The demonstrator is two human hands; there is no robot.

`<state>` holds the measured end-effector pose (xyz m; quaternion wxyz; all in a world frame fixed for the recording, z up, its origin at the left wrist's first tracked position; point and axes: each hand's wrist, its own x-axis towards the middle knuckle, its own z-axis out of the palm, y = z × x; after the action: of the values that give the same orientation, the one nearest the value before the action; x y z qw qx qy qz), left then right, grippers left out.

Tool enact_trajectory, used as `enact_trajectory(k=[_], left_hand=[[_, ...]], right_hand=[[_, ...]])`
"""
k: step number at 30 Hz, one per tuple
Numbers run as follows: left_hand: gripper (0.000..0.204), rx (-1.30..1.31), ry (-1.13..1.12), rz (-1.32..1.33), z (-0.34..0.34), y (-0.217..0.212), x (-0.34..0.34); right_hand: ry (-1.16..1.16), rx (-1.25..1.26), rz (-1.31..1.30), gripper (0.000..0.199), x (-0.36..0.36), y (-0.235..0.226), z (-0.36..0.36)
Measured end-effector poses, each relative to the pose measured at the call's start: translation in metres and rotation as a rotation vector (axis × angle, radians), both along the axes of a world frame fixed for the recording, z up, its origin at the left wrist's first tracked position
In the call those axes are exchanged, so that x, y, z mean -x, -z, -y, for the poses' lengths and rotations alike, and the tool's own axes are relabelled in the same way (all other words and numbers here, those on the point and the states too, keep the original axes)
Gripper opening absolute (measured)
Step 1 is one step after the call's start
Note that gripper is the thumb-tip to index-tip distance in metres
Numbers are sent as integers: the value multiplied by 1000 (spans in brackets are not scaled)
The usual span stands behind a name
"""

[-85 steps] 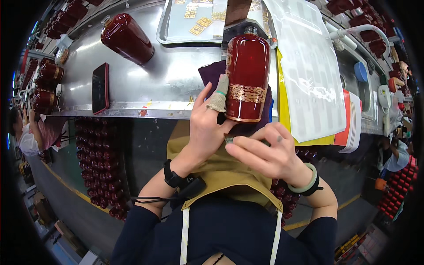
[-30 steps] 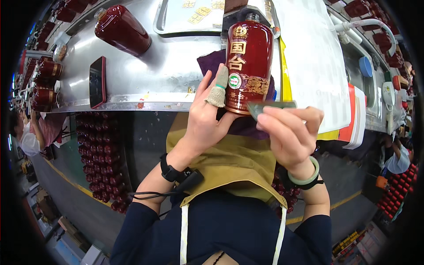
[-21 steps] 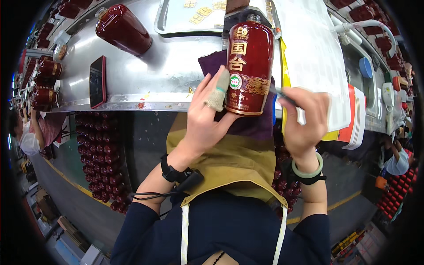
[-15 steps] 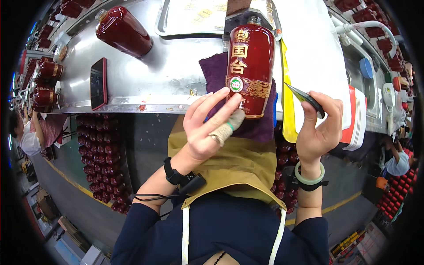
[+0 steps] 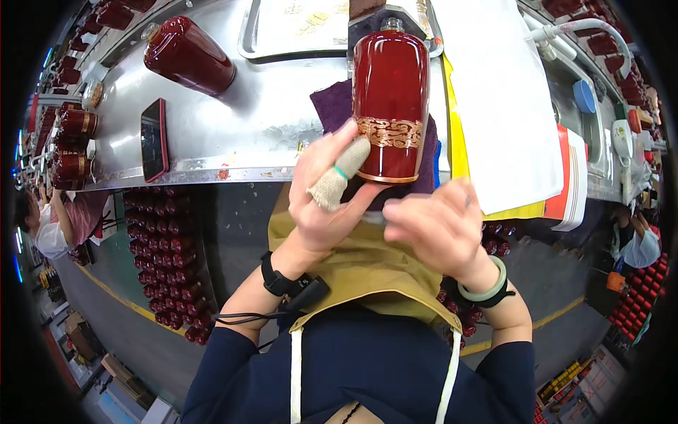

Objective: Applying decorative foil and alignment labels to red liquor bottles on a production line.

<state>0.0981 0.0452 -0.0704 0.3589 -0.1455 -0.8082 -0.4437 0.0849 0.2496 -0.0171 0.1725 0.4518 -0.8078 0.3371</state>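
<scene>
Bottle (image 5: 390,99) time: we've got a glossy dark red one with a gold patterned band near its base, lying on a purple cloth (image 5: 332,106) at the near edge of the steel workbench (image 5: 268,120), neck pointing away from us. Our left hand (image 5: 328,191) is curled around its lower end, thumb and fingers wrapped onto the base, and one finger wears a beige fabric cot (image 5: 339,180) with a green ring on it. Our right hand (image 5: 434,226) sits just under the bottle's base, fingers loosely bent; it's blurred, so we honestly can't tell if it's pinching anything. There's a pale green bangle (image 5: 487,286) on that wrist and a black wristband (image 5: 279,279) with a cable on the left one.

Around it: a second red bottle (image 5: 187,56) lying on the bench off to the left, a phone in a red case (image 5: 153,138) flat beside it, and a metal tray (image 5: 296,28) further back. To the right of the bottle we see a big white sheet (image 5: 501,99) over yellow paper. Rows of more red bottles (image 5: 166,247) are stacked below the bench, and another person (image 5: 53,222) is at the far left.
</scene>
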Motion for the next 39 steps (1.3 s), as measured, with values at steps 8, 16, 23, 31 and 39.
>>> enact_trajectory(k=[8, 16, 23, 31, 39], left_hand=[[69, 81, 23, 85, 0, -7, 10], [73, 59, 40, 116, 6, -2, 7], [85, 26, 54, 191, 5, -7, 4], [80, 26, 64, 176, 7, -1, 8], [85, 24, 127, 249, 16, 7, 4]], right_hand=[[22, 16, -125, 22, 5, -1, 6], [109, 91, -109, 29, 8, 9, 5], [359, 79, -184, 23, 28, 11, -3], [383, 125, -148, 30, 30, 11, -2], [407, 154, -224, 25, 28, 18, -1]])
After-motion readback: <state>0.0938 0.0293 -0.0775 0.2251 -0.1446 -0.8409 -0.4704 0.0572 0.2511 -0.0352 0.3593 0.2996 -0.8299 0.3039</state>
